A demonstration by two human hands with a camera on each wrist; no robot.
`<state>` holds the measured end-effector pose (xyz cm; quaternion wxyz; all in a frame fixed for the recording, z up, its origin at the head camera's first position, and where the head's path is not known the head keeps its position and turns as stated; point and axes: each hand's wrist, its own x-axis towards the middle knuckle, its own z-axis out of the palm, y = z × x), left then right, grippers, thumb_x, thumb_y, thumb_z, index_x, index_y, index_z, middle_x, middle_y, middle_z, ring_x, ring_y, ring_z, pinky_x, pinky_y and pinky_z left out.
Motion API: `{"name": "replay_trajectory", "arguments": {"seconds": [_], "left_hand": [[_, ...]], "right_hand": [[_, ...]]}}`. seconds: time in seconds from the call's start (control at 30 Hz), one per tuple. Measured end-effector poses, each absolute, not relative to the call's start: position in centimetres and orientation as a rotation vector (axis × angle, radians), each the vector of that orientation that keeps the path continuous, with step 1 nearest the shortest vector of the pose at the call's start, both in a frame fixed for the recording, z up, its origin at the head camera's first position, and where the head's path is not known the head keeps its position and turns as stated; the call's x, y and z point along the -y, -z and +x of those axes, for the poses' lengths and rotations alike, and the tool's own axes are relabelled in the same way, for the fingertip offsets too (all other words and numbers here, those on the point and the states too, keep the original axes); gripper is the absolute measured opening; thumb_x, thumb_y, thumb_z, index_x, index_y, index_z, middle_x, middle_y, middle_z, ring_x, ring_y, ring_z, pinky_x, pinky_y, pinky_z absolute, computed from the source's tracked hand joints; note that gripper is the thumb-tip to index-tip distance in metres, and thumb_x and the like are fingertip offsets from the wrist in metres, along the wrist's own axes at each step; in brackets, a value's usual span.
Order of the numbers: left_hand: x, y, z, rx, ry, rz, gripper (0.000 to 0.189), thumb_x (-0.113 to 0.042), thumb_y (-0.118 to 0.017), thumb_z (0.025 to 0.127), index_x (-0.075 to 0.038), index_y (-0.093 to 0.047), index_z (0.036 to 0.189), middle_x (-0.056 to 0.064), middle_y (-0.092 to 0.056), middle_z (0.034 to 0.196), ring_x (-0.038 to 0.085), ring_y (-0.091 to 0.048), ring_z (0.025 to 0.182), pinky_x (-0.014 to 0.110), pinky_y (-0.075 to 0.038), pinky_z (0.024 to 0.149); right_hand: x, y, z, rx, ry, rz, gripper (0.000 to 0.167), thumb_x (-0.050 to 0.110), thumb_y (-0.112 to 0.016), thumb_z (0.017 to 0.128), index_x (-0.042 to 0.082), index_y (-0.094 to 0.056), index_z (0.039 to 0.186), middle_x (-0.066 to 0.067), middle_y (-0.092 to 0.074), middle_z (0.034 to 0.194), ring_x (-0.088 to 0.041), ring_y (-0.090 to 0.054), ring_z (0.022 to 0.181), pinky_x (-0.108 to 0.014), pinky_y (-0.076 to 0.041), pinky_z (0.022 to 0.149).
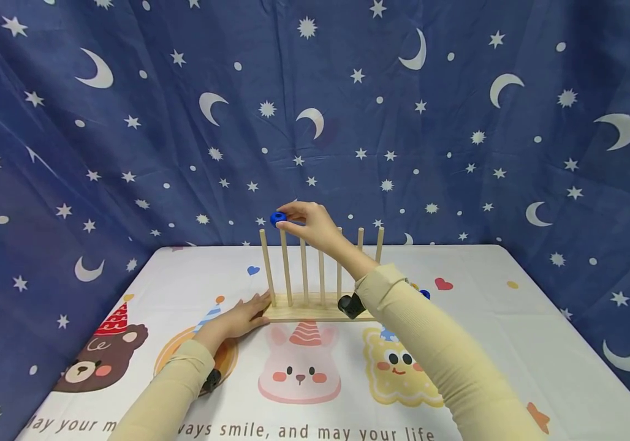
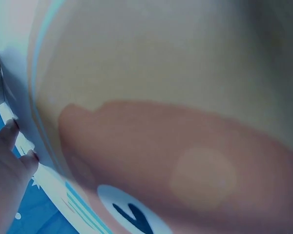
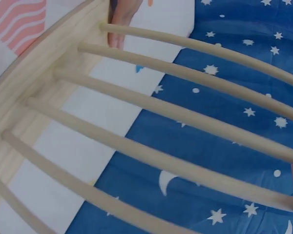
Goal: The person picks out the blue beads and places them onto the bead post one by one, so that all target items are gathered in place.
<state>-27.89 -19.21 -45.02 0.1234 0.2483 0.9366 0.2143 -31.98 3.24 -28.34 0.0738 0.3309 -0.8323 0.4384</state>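
A wooden rack stands on the table, its base [image 1: 293, 315] carrying a row of several upright pegs [image 1: 304, 275]. My right hand [image 1: 315, 226] is raised over the rack's left part and pinches a blue bead [image 1: 277, 218] with a hole through it. That bead is at the tip of the second peg from the left; whether the peg has entered the hole I cannot tell. At the base's left end my left hand [image 1: 244, 317] rests with fingers extended, touching the wood. The right wrist view shows the pegs close up, but the bead is outside it.
A white tablecloth [image 1: 480, 343] with printed cartoon figures covers the table. Behind the right forearm, another blue bead [image 1: 425, 294] and some small yellowish pieces [image 1: 414, 286] are partly hidden. A blue curtain [image 1: 348, 122] with moons and stars hangs behind.
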Motion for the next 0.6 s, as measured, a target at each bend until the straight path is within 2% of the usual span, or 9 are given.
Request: {"name": "replay_trajectory", "arguments": {"seconds": [0.2,0.6], "left_hand": [[19.19,45.08,-27.84,-2.735,-0.619,0.731,0.060,-0.028,-0.049,0.098,0.000,-0.027,0.147,0.019,-0.019,0.155,0.045,-0.018,0.141,0.066,-0.010,0.112],[19.22,45.39,-27.90,-2.744,-0.625,0.750,0.059,-0.027,-0.050,0.097,0.000,-0.029,0.146,0.020,-0.020,0.155,0.047,-0.020,0.140,0.068,-0.011,0.110]], "right_hand": [[-3.43,28.57,-32.29,2.494,-1.340,0.952,0.032,0.015,-0.063,0.090,-0.001,-0.063,0.119,-0.015,-0.068,0.110,-0.023,-0.067,0.099,-0.027,-0.054,0.088],[-3.50,28.74,-32.24,2.541,-1.276,1.023,0.032,0.015,-0.064,0.090,0.000,-0.063,0.118,-0.014,-0.067,0.111,-0.022,-0.066,0.102,-0.029,-0.053,0.092]]}}
